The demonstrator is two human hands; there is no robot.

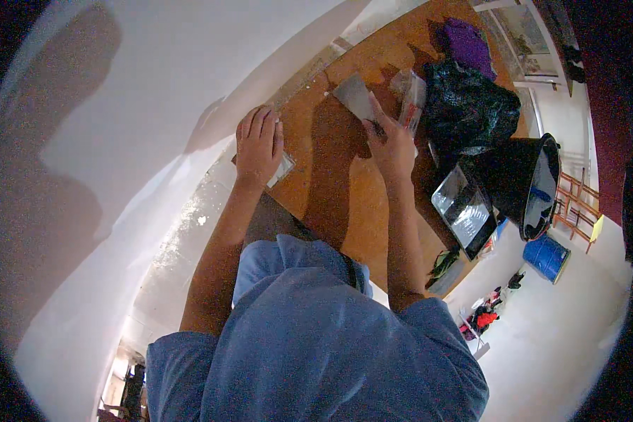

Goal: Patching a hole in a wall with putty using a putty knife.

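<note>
My left hand [259, 144] lies on the wooden board's left edge, fingers flat and slightly bent, over a small pale, clear flat packet [283, 171] that is partly hidden. My right hand [390, 148] grips a grey, flat rectangular piece [352, 95] between thumb and fingers at the upper middle of the board. Just right of that hand lies a clear crumpled package [411, 98] with red marks. The brown wooden board [316, 218] stretches beneath both hands.
A dark plastic bag [471, 109], purple bundle [468, 49], black bucket [524, 179] and dark-framed glossy tablet-like panel [461, 211] sit on the right. A white wall [119, 84] borders the left. A blue drum [545, 259] and wooden rack [577, 204] stand beyond.
</note>
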